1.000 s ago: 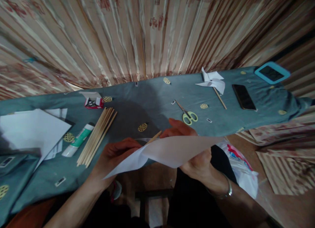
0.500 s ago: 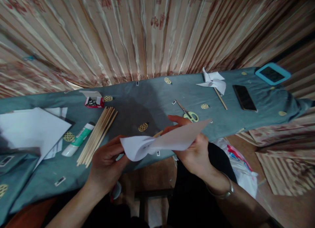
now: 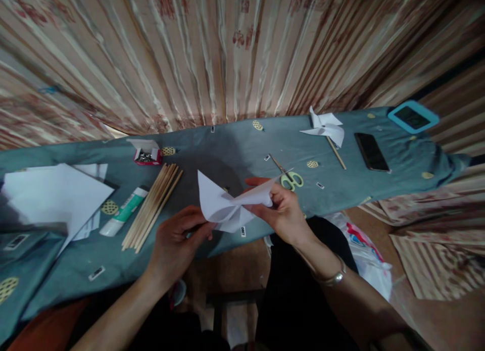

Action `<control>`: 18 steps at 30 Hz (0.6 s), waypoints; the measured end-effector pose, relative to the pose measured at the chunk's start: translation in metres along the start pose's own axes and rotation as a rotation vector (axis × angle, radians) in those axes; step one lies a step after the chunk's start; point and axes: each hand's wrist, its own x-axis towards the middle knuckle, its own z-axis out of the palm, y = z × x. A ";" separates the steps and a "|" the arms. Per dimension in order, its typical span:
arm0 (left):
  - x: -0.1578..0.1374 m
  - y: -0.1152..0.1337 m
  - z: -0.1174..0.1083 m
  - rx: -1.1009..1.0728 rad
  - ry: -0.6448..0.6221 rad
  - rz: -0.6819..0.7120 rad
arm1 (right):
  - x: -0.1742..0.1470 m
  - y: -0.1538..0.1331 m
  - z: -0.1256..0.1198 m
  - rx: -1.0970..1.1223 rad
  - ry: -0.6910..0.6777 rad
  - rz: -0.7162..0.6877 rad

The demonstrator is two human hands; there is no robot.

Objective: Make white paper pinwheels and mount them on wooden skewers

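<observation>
Between my hands, above the front edge of the table, is a white paper pinwheel (image 3: 215, 200) with its blades curled in toward the middle. My left hand (image 3: 178, 240) is closed, pinching the lower left of the paper between thumb and fingers. On the other side, my right hand (image 3: 282, 207) grips the right blade, thumb in front and fingers behind it. Part of the paper is hidden by the right fingers. Just beyond that hand lie scissors (image 3: 291, 181) with pale green handles. A finished-looking pinwheel (image 3: 326, 127) on a stick rests farther back on the right.
On the patterned green tablecloth (image 3: 227, 144) at left are white paper sheets (image 3: 38, 189), a glue stick (image 3: 125, 212), several wooden sticks (image 3: 151, 209) and an open box of metal pins (image 3: 147, 155). A phone (image 3: 371, 151) and blue-framed tablet (image 3: 414, 116) lie at right.
The pinwheel has turned in my hands, so a blade now points up at its left. My right hand has moved left, nearer its centre. The stick glimpsed behind the paper is now hidden.
</observation>
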 end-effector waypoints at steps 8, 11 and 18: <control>0.001 -0.005 0.000 0.003 0.002 -0.004 | 0.004 0.006 0.005 0.040 -0.004 0.032; 0.002 -0.010 -0.002 -0.009 -0.024 -0.014 | 0.008 0.008 0.003 0.038 -0.025 0.039; 0.007 -0.022 -0.006 0.030 -0.121 -0.016 | 0.017 0.005 -0.001 0.161 -0.094 0.122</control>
